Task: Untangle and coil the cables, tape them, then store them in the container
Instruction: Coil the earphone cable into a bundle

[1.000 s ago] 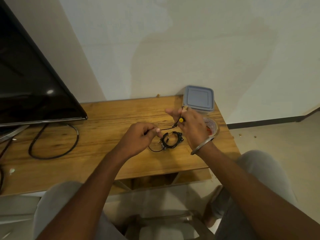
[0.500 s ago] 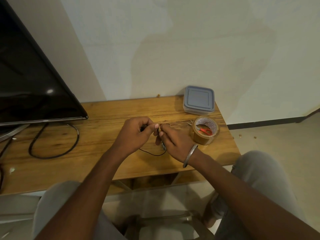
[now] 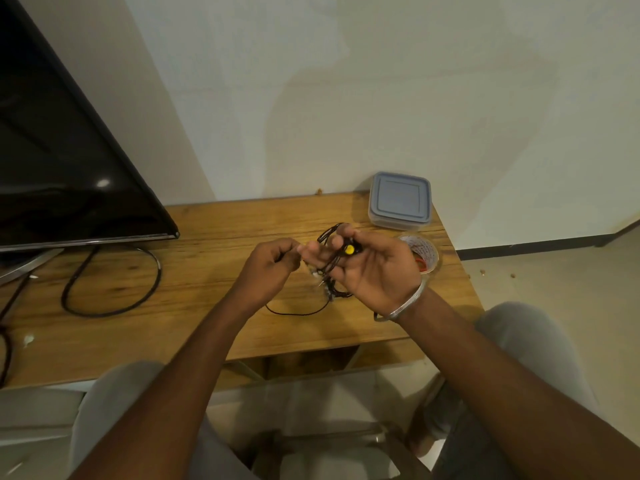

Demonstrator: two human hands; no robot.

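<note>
Cable (image 3: 336,262) coil w/ yellow plug (image 3: 349,250) is held over mid table (image 3: 207,306); right hand (image 3: 377,268), palm up, fingers curled round it. Left hand (image 3: 273,268) pinches a strand just left; lidded container (image 3: 400,200) far right.

Right hand (image 3: 377,268) now palm-up, cable (image 3: 325,236) aloft

Black cable (image 3: 331,263), yellow plug (image 3: 349,250).

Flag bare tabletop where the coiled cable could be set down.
Free: wood between the black cord loop and the left hand; back strip from the TV to the container. Crowded: right corner, with tape roll, right hand, cable bundle.
</note>
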